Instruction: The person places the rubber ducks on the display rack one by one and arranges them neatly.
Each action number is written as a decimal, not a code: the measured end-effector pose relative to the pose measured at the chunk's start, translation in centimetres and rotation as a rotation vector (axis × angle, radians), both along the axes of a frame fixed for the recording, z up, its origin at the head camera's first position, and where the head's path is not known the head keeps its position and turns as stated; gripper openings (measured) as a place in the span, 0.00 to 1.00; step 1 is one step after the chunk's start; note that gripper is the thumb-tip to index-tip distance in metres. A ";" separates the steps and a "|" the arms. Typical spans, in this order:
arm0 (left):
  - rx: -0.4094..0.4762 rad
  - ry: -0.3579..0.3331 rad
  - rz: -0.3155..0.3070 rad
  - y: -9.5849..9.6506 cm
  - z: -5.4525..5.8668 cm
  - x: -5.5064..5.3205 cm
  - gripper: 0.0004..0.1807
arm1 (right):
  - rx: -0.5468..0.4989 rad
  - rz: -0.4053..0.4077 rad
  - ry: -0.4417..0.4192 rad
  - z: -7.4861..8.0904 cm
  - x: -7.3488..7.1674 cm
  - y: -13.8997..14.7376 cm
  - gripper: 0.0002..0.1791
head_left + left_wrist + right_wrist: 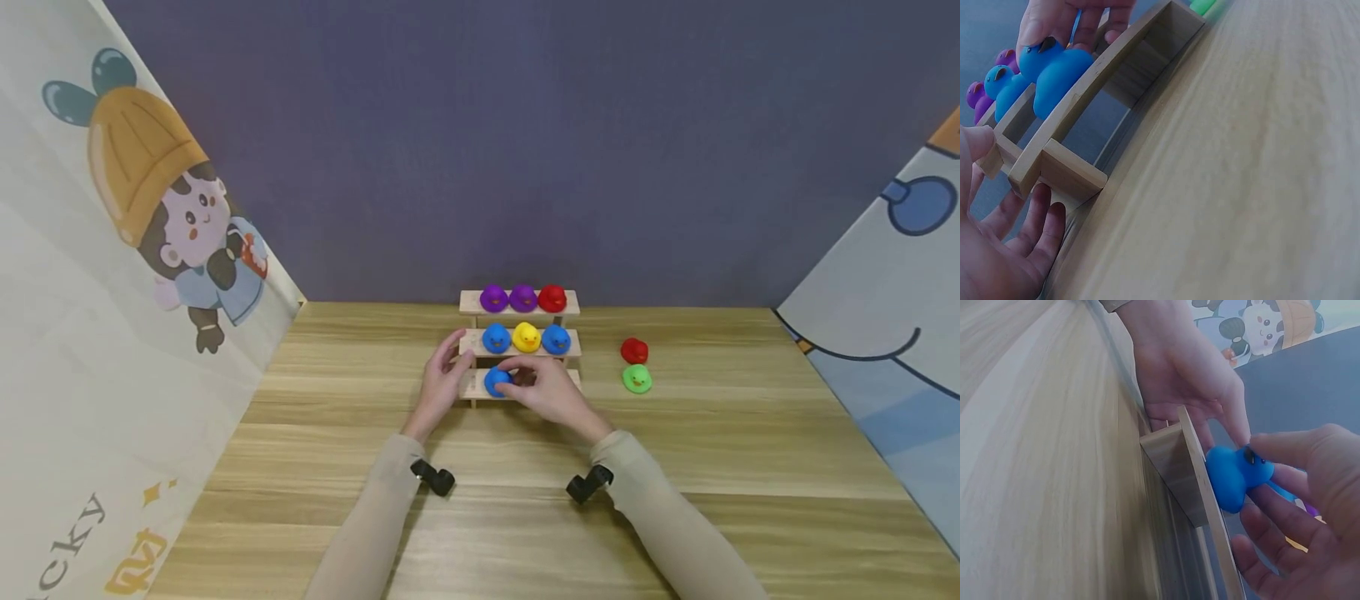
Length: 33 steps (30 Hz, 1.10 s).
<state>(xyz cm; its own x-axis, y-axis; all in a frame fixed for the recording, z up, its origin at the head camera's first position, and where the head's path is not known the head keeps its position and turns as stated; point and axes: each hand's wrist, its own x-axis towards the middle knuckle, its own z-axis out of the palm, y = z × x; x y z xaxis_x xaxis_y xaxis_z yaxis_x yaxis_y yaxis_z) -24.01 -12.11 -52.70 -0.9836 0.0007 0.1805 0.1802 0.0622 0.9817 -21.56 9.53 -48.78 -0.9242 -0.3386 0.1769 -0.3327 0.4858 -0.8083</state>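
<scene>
A three-tier wooden rack [470,302] stands on the table with rubber ducks on its steps. On the lowest step sits a blue duck [495,382], its head pinched between the thumb and fingers of my right hand [553,389]. In the right wrist view that duck [1229,481] is upright against the step. My left hand [441,382] is at the rack's left end, thumb by the middle step and relaxed fingers [1038,212] right at the lowest step's end. Two blue ducks and a yellow duck [527,337] occupy the middle step; two purple ducks and a red duck [552,298] the top.
To the right of the rack, a red duck [634,351] and a green duck [637,379] lie on the wooden table [510,533]. A dark blue panel [525,150] rises behind the rack. Printed panels [75,292] flank the table on both sides.
</scene>
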 end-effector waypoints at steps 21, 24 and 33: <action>-0.026 -0.001 0.002 0.1 -0.2 -0.2 0.29 | -0.064 -0.121 -0.014 0.5 1.7 8.6 0.18; -0.022 -0.004 0.002 0.1 -0.2 -0.2 0.29 | -0.052 -0.161 0.013 0.3 1.7 10.2 0.18; -0.015 0.002 -0.003 0.1 -0.2 -0.2 0.28 | -0.007 -0.260 0.069 -0.3 1.6 14.9 0.16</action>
<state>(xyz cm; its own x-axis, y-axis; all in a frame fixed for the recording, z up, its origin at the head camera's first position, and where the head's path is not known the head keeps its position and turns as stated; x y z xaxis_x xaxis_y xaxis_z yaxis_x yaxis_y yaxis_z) -24.21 -12.03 -52.92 -0.9832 0.0066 0.1825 0.1825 0.0762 0.9803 -19.96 24.39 -49.12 -0.9655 -0.0897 0.2443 -0.2520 0.5564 -0.7917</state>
